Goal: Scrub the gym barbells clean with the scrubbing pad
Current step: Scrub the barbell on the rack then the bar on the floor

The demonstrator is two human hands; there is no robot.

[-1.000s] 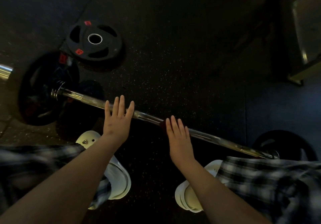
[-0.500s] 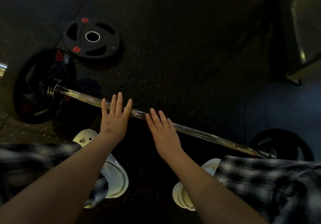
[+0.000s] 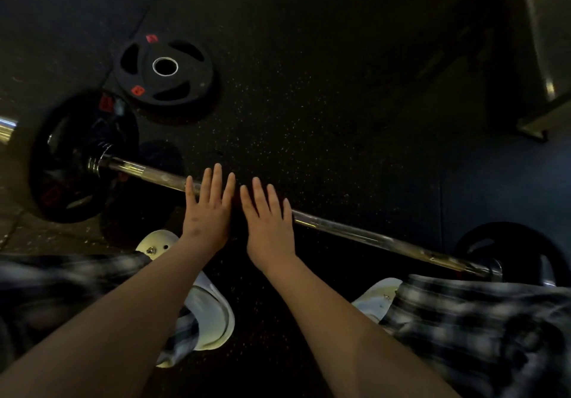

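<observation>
Diagonally across the dark rubber floor (image 3: pixel 309 88) lies the barbell (image 3: pixel 370 237), with a left plate (image 3: pixel 77 156) and a right plate (image 3: pixel 522 252) on its ends; judge it heavy, rigid, smooth steel, unlikely to lift yet apt to roll, so steady the shaft from above near its middle; your left hand (image 3: pixel 207 212) lies flat on the shaft, fingers straight and spread, gripping nothing; your right hand (image 3: pixel 268 227) lies just beside it, likewise flat, fingers straight across the shaft; the scrubbing pad (image 3: pixel 237 204) shows at best as a dim reddish patch between the hands, perhaps pressed under the right palm; you cannot tell for certain.
</observation>
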